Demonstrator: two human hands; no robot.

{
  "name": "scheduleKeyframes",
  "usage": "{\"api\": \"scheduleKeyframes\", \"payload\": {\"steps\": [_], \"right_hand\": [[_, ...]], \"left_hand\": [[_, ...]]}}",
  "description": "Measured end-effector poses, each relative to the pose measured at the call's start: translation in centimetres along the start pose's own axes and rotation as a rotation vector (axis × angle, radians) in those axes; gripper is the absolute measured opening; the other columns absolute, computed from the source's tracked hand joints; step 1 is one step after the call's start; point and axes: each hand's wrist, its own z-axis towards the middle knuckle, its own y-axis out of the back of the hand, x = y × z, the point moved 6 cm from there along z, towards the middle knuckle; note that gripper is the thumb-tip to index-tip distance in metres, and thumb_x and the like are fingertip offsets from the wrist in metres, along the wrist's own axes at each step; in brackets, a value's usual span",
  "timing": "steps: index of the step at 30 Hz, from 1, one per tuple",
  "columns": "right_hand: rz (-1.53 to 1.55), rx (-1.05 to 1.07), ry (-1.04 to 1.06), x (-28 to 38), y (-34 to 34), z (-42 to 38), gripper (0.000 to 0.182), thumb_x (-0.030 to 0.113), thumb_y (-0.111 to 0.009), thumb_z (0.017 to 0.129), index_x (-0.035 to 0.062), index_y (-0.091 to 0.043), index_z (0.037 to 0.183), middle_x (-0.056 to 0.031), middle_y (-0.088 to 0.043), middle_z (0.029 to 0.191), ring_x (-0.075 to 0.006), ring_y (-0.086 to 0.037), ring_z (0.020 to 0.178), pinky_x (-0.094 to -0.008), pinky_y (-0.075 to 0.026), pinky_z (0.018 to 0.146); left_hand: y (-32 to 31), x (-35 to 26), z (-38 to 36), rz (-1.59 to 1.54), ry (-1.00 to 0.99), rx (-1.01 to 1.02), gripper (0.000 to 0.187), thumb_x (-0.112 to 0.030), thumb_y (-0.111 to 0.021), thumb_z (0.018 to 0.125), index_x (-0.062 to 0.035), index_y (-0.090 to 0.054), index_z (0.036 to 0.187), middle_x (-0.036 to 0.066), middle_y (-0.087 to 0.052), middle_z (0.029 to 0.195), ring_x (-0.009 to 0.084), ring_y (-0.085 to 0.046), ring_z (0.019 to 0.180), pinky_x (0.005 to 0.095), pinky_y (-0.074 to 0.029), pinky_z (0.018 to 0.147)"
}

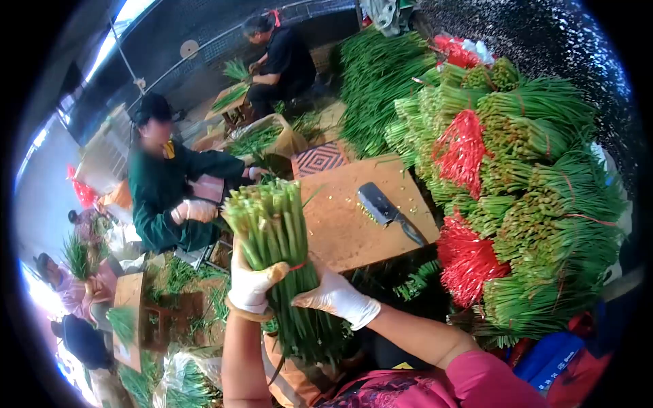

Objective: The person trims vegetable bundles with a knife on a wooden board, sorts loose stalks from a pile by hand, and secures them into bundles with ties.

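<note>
A thick bundle of green stalks (282, 231) stands upright in front of me, its pale cut ends on top and a red band round its middle. My left hand (252, 282), in a white glove, wraps round its left side. From the right, my right hand (339, 296), also gloved, presses against the bundle just below the band. The leafy lower part hangs down between my forearms. Behind it, a cleaver (382, 206) with a dark handle lies on a wooden board (340, 234) among small green trimmings.
Tied bundles (544, 183) are piled high at the right, with red strings (469, 262) hanging over them. Loose green stalks (381, 81) lie behind the board. A person in dark green (163, 177) sits at the left; other people work farther back and at far left.
</note>
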Motion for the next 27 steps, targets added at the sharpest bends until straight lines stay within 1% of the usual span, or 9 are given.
{"api": "scheduleKeyframes", "payload": {"steps": [7,10,14,18,20,22,24,26,27], "right_hand": [[0.212,-0.198,0.112,4.3,-1.1,0.5,0.084,0.016,-0.083,0.065,0.0006,-0.036,0.134,-0.0066,-0.051,0.121,-0.0148,-0.051,0.109,-0.0312,-0.042,0.094],[0.218,-0.262,0.230,8.2,0.2,0.5,0.060,0.011,-0.072,0.073,-0.0003,-0.044,0.125,-0.0068,-0.059,0.103,-0.0135,-0.056,0.094,-0.0301,-0.049,0.083],[0.300,-0.193,0.234,16.8,3.5,2.1,0.066,0.008,-0.073,0.072,-0.0036,-0.039,0.127,-0.0091,-0.061,0.101,-0.0163,-0.061,0.087,-0.0298,-0.052,0.080],[-0.304,-0.403,0.636,31.9,6.5,2.9,0.086,0.008,-0.081,0.064,-0.0107,-0.029,0.130,-0.0222,-0.060,0.102,-0.0260,-0.063,0.091,-0.0323,-0.055,0.082],[-0.586,-0.320,0.826,39.1,6.7,3.8,0.081,0.009,-0.080,0.064,-0.0011,-0.036,0.132,-0.0204,-0.059,0.111,-0.0290,-0.063,0.096,-0.0371,-0.053,0.084],[-1.022,-0.567,0.735,44.8,7.8,4.9,0.079,0.008,-0.070,0.070,0.0141,-0.031,0.139,-0.0107,-0.057,0.119,-0.0243,-0.058,0.102,-0.0357,-0.047,0.092],[-1.312,-0.363,0.928,48.3,8.6,6.2,0.067,0.010,-0.075,0.064,-0.0033,-0.046,0.122,-0.0146,-0.061,0.106,-0.0201,-0.061,0.095,-0.0378,-0.049,0.089],[-1.639,-0.346,1.121,49.0,10.3,6.1,0.054,0.012,-0.073,0.071,-0.0077,-0.050,0.116,-0.0113,-0.064,0.091,-0.0190,-0.062,0.087,-0.0301,-0.052,0.081],[-1.947,-0.388,1.187,50.1,14.3,6.6,0.062,0.008,-0.074,0.069,0.0032,-0.046,0.125,-0.0107,-0.061,0.104,-0.0234,-0.061,0.095,-0.0357,-0.049,0.086]], "left_hand": [[-3.5,-4.2,-0.7,0.138,-0.017,0.078,0.114,-0.031,-0.089,0.053,-0.0049,-0.023,0.142,0.010,-0.043,0.133,0.0227,-0.043,0.122,0.0368,-0.041,0.097],[-3.4,-1.1,-3.0,0.055,0.102,0.119,0.102,-0.022,-0.088,0.057,-0.0032,-0.030,0.139,0.010,-0.049,0.127,0.0220,-0.050,0.113,0.0367,-0.044,0.094],[-0.8,8.1,-8.4,0.385,0.402,0.013,0.041,-0.006,-0.073,0.071,-0.0019,-0.061,0.110,0.007,-0.066,0.095,0.0154,-0.061,0.089,0.0285,-0.050,0.076],[3.2,15.0,-13.1,0.372,0.729,0.045,0.025,-0.009,-0.059,0.084,-0.0010,-0.063,0.107,0.006,-0.067,0.085,0.0106,-0.060,0.078,0.0225,-0.048,0.069],[4.6,15.3,-13.9,0.367,0.745,-0.017,0.026,-0.002,-0.058,0.084,0.0044,-0.060,0.109,0.011,-0.067,0.097,0.0129,-0.063,0.078,0.0223,-0.051,0.068],[6.6,15.3,-15.4,0.370,0.821,-0.081,0.029,-0.006,-0.060,0.084,-0.0023,-0.061,0.113,0.007,-0.066,0.089,0.0091,-0.059,0.076,0.0211,-0.047,0.069],[7.6,15.1,-15.7,0.374,0.793,-0.116,0.032,-0.005,-0.061,0.085,-0.0022,-0.059,0.116,0.009,-0.066,0.090,0.0095,-0.059,0.078,0.0217,-0.048,0.069],[8.6,15.2,-16.0,0.318,0.702,-0.240,0.035,-0.005,-0.061,0.084,0.0012,-0.056,0.118,0.009,-0.067,0.090,0.0111,-0.060,0.076,0.0229,-0.049,0.069],[8.6,14.7,-16.0,0.359,0.671,-0.229,0.037,-0.007,-0.062,0.084,0.0007,-0.055,0.119,0.009,-0.067,0.089,0.0111,-0.060,0.077,0.0229,-0.049,0.070]]}}
